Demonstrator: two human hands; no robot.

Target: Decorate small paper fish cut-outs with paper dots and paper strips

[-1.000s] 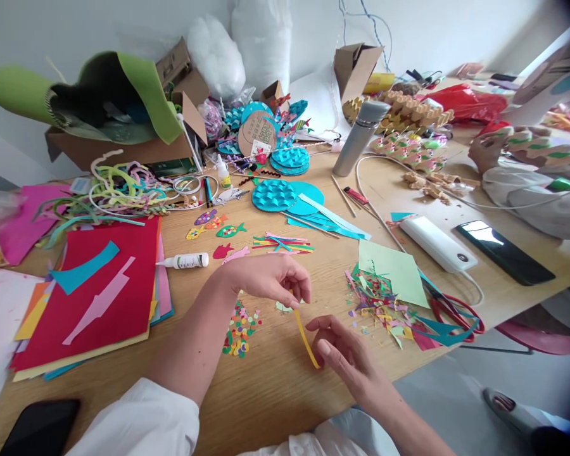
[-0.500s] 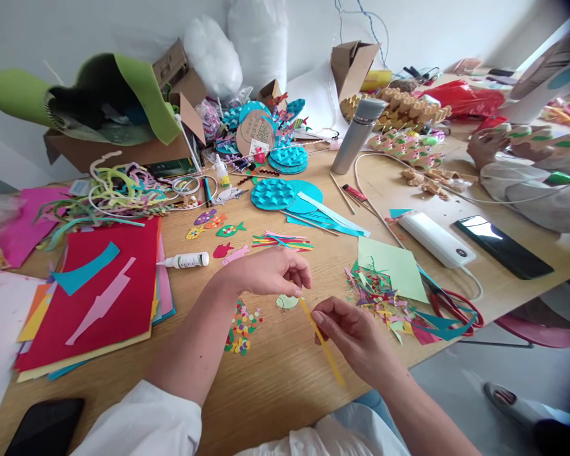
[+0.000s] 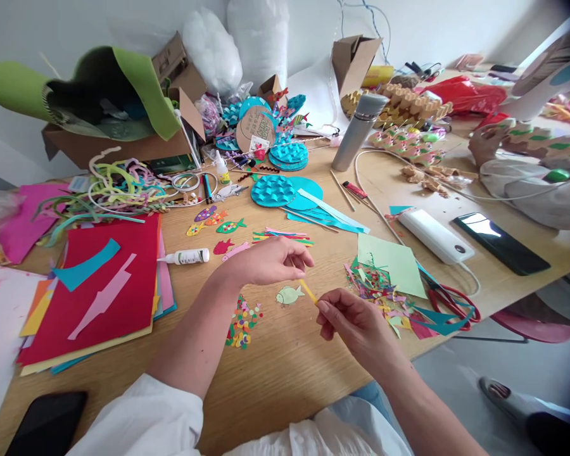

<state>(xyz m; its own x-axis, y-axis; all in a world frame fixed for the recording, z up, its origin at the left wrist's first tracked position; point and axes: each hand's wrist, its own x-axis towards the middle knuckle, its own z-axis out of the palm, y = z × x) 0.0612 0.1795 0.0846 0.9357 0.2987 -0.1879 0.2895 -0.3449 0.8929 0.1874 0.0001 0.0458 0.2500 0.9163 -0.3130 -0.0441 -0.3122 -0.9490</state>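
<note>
A short length of yellow paper strip [image 3: 308, 292] spans the gap between my two hands. My left hand [image 3: 278, 261] pinches its upper end with thumb and finger. At its lower end the fingers of my right hand [image 3: 344, 316] are closed on it. Just below my left hand a pale green paper fish [image 3: 289, 295] lies flat on the wooden table [image 3: 275, 367]. Small colored paper dots [image 3: 242, 326] are spread beside my left forearm. Several colored paper fish [image 3: 231, 226] and a bundle of thin strips [image 3: 285, 237] lie beyond my hands.
Stacked colored paper [image 3: 109, 291] and a white glue bottle [image 3: 187, 256] are at left. To the right are paper scraps [image 3: 375, 285], red-handled scissors [image 3: 451, 301], a power bank [image 3: 437, 235] and a phone [image 3: 501, 244]. A grey flask [image 3: 358, 133] stands behind; another person's hand [image 3: 485, 144] is far right.
The long tail of the yellow strip that hung below my right hand no longer shows. My left hand has shifted up slightly, and more of the green fish is visible.
</note>
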